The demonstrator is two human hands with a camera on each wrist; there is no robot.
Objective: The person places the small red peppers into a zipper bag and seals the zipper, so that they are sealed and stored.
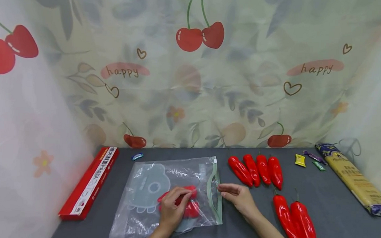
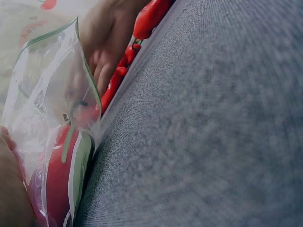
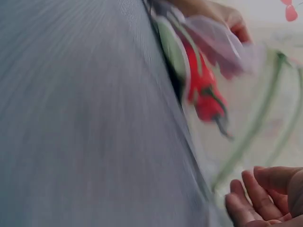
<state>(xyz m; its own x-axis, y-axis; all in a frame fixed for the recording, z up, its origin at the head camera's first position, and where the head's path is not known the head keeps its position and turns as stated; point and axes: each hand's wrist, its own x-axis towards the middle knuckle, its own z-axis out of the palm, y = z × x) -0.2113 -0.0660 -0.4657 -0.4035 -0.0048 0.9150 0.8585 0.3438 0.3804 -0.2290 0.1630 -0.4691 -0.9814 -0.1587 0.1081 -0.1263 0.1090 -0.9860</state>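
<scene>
- We see a clear bag lying on the dark table, with red peppers inside it.
- The bag's green rim is on its right side, and we see its mouth a little open.
- We see the left hand on top of the bag, over those peppers, with thumb and finger pinching the plastic.
- We see the right hand just beside the bag's mouth. Its fingers are close together, a bit bent, and hold nothing. We cannot tell if they touch the rim.
- Right of the bag, we find four peppers farther back and two peppers nearer us.
- Well to the bag's right, we spot a yellow candy and a long yellow pack.
- Left of the bag, we see a red box.
- Just behind the bag, we see a blue candy.
</scene>
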